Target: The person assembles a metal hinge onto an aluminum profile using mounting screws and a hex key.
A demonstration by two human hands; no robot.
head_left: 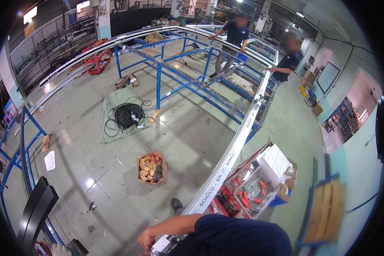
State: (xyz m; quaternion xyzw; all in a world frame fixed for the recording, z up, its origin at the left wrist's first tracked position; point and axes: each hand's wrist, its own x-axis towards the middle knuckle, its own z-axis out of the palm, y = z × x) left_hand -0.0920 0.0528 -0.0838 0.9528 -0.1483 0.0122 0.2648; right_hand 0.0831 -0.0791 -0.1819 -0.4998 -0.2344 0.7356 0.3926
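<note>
A bare forearm in a navy sleeve reaches left across the bottom, and my right hand (147,240) bends down beside the near end of a long white profile marked SCHÜCO (219,175). Its fingers are curled, and what they hold is hidden by the frame's edge. Metal fittings (163,244) lie right beside this hand. At the bottom left edge, a pale gloved hand (60,250) shows only in part, apparently my left, near a dark curved profile (37,211); its grip is cut off.
Right of the white profile stands a red tool cart (226,200) with orange-handled tools (245,198). A box of wood blocks (151,168) and a coil of black cable (127,116) lie on the floor. Two people (235,34) stand at the far blue frame (159,85).
</note>
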